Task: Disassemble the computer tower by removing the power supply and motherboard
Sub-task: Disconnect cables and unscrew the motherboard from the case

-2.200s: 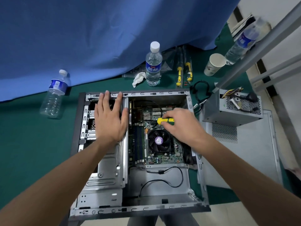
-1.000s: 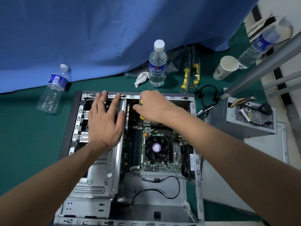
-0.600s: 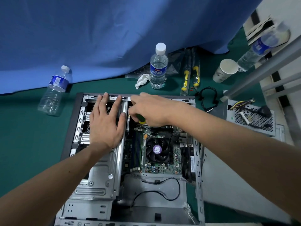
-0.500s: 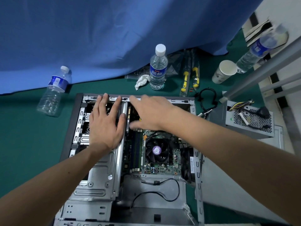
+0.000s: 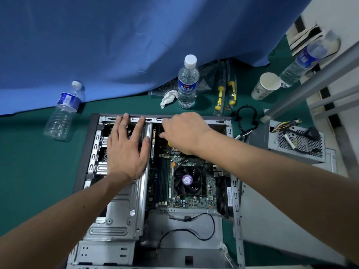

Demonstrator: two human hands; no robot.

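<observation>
Disassembly half done: grey perforated metal power supply (image 5: 295,141) sits outside, right of the open grey steel tower case (image 5: 124,220), while green motherboard (image 5: 186,199) remains inside, left hand (image 5: 127,152) flat with fingers spread, right hand (image 5: 184,131) gripping a yellow-handled screwdriver (image 5: 170,143).

Tower case (image 5: 114,222): bare sheet metal, dull silver, stamped ribs. Power supply (image 5: 299,144): grey metal, perforated grille. Motherboard (image 5: 196,200): green board, black plastic fan. Table (image 5: 37,171): matt green cloth cover. Backdrop (image 5: 116,45): blue cloth, creased. Water bottle (image 5: 187,82): clear glossy plastic. Cup (image 5: 265,86): paper.
</observation>
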